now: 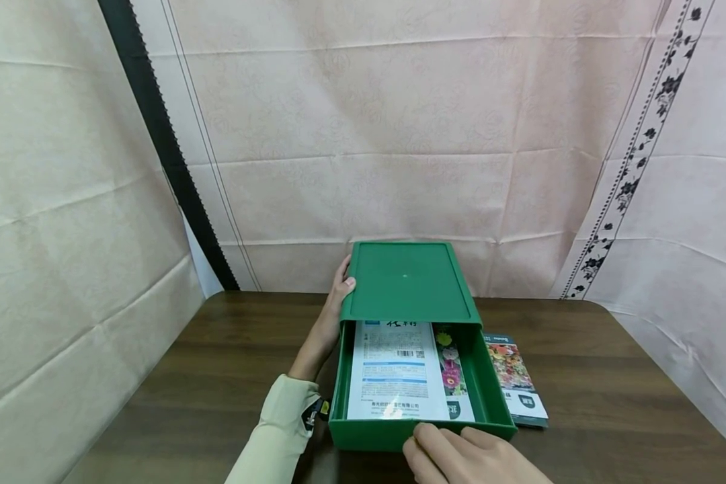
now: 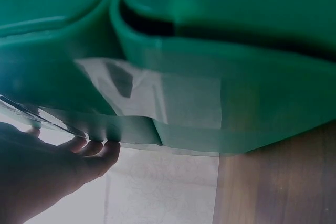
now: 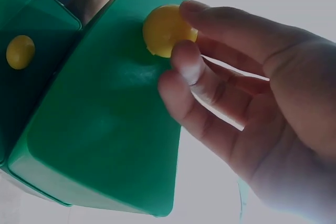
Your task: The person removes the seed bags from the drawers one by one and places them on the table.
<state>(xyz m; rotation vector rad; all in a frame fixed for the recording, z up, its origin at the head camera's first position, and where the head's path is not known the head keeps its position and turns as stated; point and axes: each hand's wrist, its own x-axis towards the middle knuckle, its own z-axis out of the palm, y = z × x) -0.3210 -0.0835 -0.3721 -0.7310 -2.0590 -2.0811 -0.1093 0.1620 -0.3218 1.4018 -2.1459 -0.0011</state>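
Observation:
A green drawer box stands on the table, one drawer pulled out towards me. Inside it lie a white printed packet and, partly under that, a flower-pictured packet. My left hand rests against the box's left side near the back; its fingers touch that side in the left wrist view. At the drawer front, my right hand pinches a round yellow knob between thumb and fingertips. Another yellow knob shows on a recessed green front beside the open drawer.
Flower-pictured packets lie on the brown wooden table just right of the box. Behind the table hangs a pale cloth, and more cloth flanks both sides. Clear tape sticks along the box's side.

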